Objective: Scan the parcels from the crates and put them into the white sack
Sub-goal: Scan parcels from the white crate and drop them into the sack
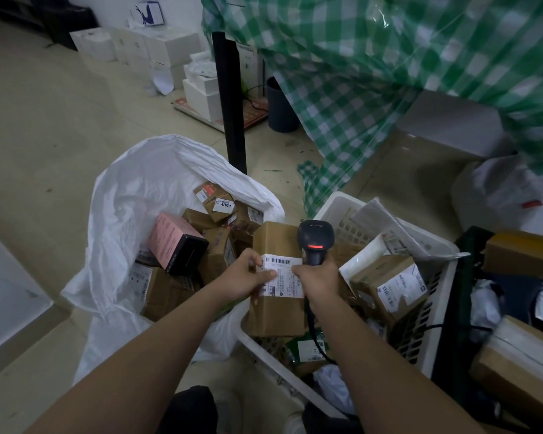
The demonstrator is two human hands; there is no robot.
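While pinching the labelled brown parcel (276, 277) in the left hand (248, 277), over the white crate's (439, 346) edge. Right hand (318, 275) wrapped round the scanner (315, 242). White sack (132, 195) just left, part-filled with parcels.

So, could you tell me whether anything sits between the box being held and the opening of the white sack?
Nothing visible does. The left hand holds the cardboard box right beside the white sack, whose mouth gapes open to the box's left. The right hand grips the scanner on the other side, away from that path.
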